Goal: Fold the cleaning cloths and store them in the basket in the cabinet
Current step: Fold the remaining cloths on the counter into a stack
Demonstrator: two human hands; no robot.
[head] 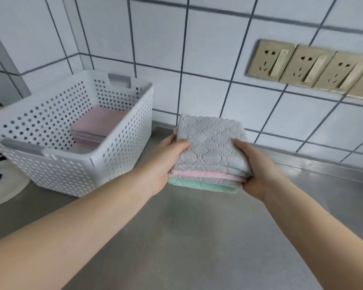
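You grip the folded cloth stack between left hand and right hand, thumbs on top; the basket stands toward the counter's left edge, nearest your left hand.

Noted steel countertop, dull grey, running back to tiled wall. White perforated basket sat on it at left, folded cloths inside, pink one on top. Just left of basket, round white object lay on counter edge, only partly in my view; couldn't identify.
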